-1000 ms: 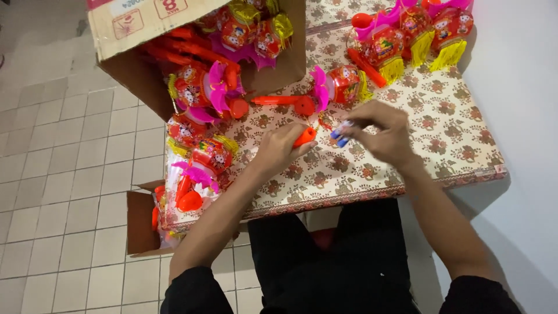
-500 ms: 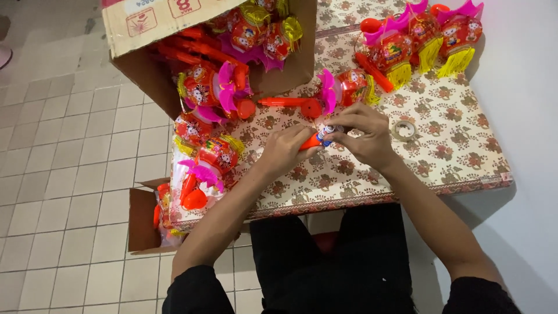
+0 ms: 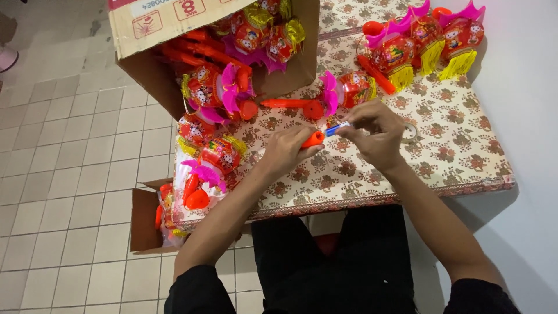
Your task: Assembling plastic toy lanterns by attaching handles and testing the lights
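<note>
A small orange handle (image 3: 314, 139) sits near the middle of the counter (image 3: 465, 163), held just above its flower-patterned cloth. The left hand (image 3: 286, 150) is closed around the handle, fingers curled, with the forearm reaching up from the lower left. The right hand (image 3: 375, 131) meets it from the other side, fingers pinched on a thin blue and white piece (image 3: 337, 129) that points at the orange handle's end. The right forearm slants in from the lower right. Both wrists hover over the cloth, and both sleeves are black.

Just behind the hands lies a red and pink toy lantern (image 3: 349, 88) with a long orange stick (image 3: 288, 103). A roll of clear tape (image 3: 410, 132) lies just right of the right hand. More lanterns with yellow tassels (image 3: 427, 40) are grouped at the far right corner. At the upper left, an open cardboard box (image 3: 157, 29) spills similar lanterns onto the counter. A smaller box (image 3: 142, 218) stands on the tiled floor (image 3: 64, 151) beside the counter's near left edge.
</note>
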